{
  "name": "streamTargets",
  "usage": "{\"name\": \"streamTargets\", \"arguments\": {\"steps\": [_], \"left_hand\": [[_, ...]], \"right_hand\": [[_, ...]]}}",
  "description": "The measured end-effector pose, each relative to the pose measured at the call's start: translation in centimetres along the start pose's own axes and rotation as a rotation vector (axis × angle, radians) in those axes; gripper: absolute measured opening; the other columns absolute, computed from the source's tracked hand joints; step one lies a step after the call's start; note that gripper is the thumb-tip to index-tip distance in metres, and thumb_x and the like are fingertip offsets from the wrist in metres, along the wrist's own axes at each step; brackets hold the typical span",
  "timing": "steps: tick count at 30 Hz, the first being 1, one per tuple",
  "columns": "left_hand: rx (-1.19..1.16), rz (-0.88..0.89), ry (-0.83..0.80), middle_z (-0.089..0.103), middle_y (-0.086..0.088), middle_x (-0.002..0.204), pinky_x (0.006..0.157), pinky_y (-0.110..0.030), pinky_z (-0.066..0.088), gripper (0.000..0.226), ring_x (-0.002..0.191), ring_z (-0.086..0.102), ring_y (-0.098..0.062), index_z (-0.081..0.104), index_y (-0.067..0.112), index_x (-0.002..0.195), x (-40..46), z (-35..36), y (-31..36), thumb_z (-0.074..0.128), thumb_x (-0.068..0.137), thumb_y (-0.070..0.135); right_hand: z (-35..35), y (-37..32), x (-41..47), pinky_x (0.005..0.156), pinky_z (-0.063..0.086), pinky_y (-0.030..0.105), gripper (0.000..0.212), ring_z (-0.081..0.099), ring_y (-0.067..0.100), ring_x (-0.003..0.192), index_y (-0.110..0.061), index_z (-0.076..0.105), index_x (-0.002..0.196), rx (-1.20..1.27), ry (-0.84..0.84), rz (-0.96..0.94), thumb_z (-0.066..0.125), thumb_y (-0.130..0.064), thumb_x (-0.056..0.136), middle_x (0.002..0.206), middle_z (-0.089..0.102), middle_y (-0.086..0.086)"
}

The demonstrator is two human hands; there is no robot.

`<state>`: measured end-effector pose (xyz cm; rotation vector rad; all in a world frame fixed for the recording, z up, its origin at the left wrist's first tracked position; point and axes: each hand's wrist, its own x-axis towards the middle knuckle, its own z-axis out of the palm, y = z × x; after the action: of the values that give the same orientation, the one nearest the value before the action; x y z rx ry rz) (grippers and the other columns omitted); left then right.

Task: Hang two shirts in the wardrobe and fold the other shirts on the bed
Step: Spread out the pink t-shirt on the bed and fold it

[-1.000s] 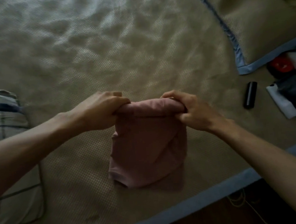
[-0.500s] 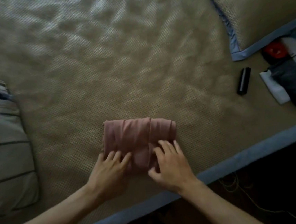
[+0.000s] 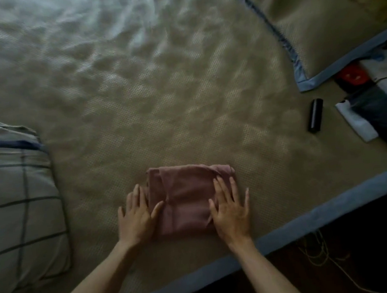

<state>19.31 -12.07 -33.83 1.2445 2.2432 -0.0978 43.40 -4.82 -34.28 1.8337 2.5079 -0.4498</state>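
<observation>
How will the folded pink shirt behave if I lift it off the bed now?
The pink shirt looks soft and creased, so it probably sags and unfolds if lifted by one edge. It looks thin, likely light. The flat left hand and right hand could slide under to support it.

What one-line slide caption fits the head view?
Both flat hands, left hand and right hand, press a folded dusty-pink shirt onto the tan woven bed mat.

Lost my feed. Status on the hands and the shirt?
Left hand and right hand open, flat on the shirt's ends. Pink shirt folded, lying on the bed near its edge. Nothing in the way.
</observation>
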Motion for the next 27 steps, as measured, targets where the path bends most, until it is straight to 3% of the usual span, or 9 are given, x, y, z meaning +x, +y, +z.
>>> {"name": "streamTargets", "arguments": {"steps": [3, 6, 8, 10, 13, 15, 19, 22, 27], "left_hand": [[-0.611, -0.164, -0.017, 0.058, -0.008, 0.129, 0.087, -0.034, 0.051, 0.061, 0.118, 0.059, -0.023, 0.047, 0.013, 0.131, -0.3, -1.2, 1.2, 0.070, 0.087, 0.048], [-1.031, -0.297, -0.151, 0.071, -0.010, 0.107, 0.067, -0.023, 0.055, 0.057, 0.089, 0.070, -0.015, 0.055, 0.004, 0.121, -0.7, -1.7, 2.6, 0.081, 0.080, 0.033], [-1.134, -0.294, -0.223, 0.077, -0.013, 0.101, 0.068, -0.030, 0.060, 0.051, 0.087, 0.075, -0.021, 0.065, 0.003, 0.117, -1.5, -1.7, 3.5, 0.080, 0.079, 0.035], [-1.238, -0.280, -0.285, 0.077, -0.014, 0.104, 0.083, -0.042, 0.061, 0.042, 0.097, 0.074, -0.028, 0.068, 0.005, 0.120, -2.8, -2.6, 4.9, 0.077, 0.085, 0.028], [-1.319, -0.207, -0.373, 0.076, -0.016, 0.110, 0.090, -0.045, 0.059, 0.036, 0.104, 0.071, -0.033, 0.066, 0.006, 0.123, -5.4, -5.7, 7.3, 0.072, 0.089, 0.016], [-1.346, -0.139, -0.463, 0.075, -0.018, 0.111, 0.083, -0.041, 0.062, 0.032, 0.103, 0.072, -0.032, 0.068, 0.007, 0.120, -7.3, -9.0, 9.4, 0.070, 0.089, 0.014], [-1.257, 0.141, -0.606, 0.075, -0.020, 0.111, 0.075, -0.039, 0.063, 0.033, 0.092, 0.075, -0.030, 0.069, 0.004, 0.119, -11.5, -17.6, 15.8, 0.071, 0.087, 0.012], [-1.174, 0.392, -0.688, 0.076, -0.018, 0.108, 0.068, -0.038, 0.064, 0.032, 0.082, 0.077, -0.027, 0.070, 0.007, 0.115, -16.2, -24.5, 21.3, 0.072, 0.085, 0.015], [-1.035, 0.740, -0.812, 0.078, -0.014, 0.097, 0.054, -0.032, 0.061, 0.025, 0.076, 0.077, -0.025, 0.068, 0.011, 0.112, -29.1, -34.1, 26.3, 0.071, 0.089, 0.022]], "right_hand": [[-1.2, -0.3, 0.3, 0.107, 0.045, 0.051, 0.071, 0.043, 0.028, 0.137, -0.016, 0.041, 0.141, 0.274, 0.107, 0.125, 0.076, -0.032, 0.082, 0.147, 0.046, 0.006], [-2.7, 0.0, 1.4, 0.104, 0.044, 0.041, 0.093, 0.048, 0.034, 0.127, -0.004, 0.043, 0.135, 0.616, 0.050, 0.615, 0.088, -0.046, 0.066, 0.136, 0.047, 0.017], [-3.6, 0.8, 1.8, 0.104, 0.042, 0.033, 0.098, 0.049, 0.033, 0.130, 0.004, 0.044, 0.137, 0.888, -0.166, 0.778, 0.089, -0.046, 0.066, 0.139, 0.049, 0.019], [-5.1, 1.8, 1.4, 0.095, 0.051, 0.030, 0.091, 0.062, 0.028, 0.115, 0.006, 0.051, 0.131, 1.204, -0.319, 0.799, 0.091, -0.042, 0.064, 0.126, 0.063, 0.014], [-9.1, 3.2, -1.7, 0.080, 0.060, 0.038, 0.054, 0.069, 0.025, 0.090, -0.002, 0.056, 0.106, 1.380, -0.376, 0.855, 0.088, -0.026, 0.070, 0.099, 0.069, 0.011], [-12.1, 4.3, -4.3, 0.072, 0.060, 0.037, 0.045, 0.071, 0.031, 0.087, 0.001, 0.063, 0.101, 1.500, -0.278, 0.903, 0.087, -0.017, 0.068, 0.095, 0.072, 0.020], [-21.6, 5.3, -9.7, 0.088, 0.057, 0.041, 0.037, 0.070, 0.036, 0.104, 0.002, 0.071, 0.115, 1.652, 0.007, 0.876, 0.073, -0.015, 0.082, 0.107, 0.074, 0.021], [-30.8, 4.8, -14.5, 0.093, 0.057, 0.046, 0.025, 0.071, 0.034, 0.102, -0.008, 0.072, 0.113, 1.617, 0.362, 0.778, 0.067, -0.013, 0.089, 0.108, 0.075, 0.017], [-45.5, 0.5, -27.1, 0.079, 0.058, 0.029, 0.026, 0.072, 0.021, 0.097, -0.015, 0.069, 0.115, 1.471, 0.881, 0.665, 0.062, -0.009, 0.091, 0.108, 0.076, 0.006]]}}
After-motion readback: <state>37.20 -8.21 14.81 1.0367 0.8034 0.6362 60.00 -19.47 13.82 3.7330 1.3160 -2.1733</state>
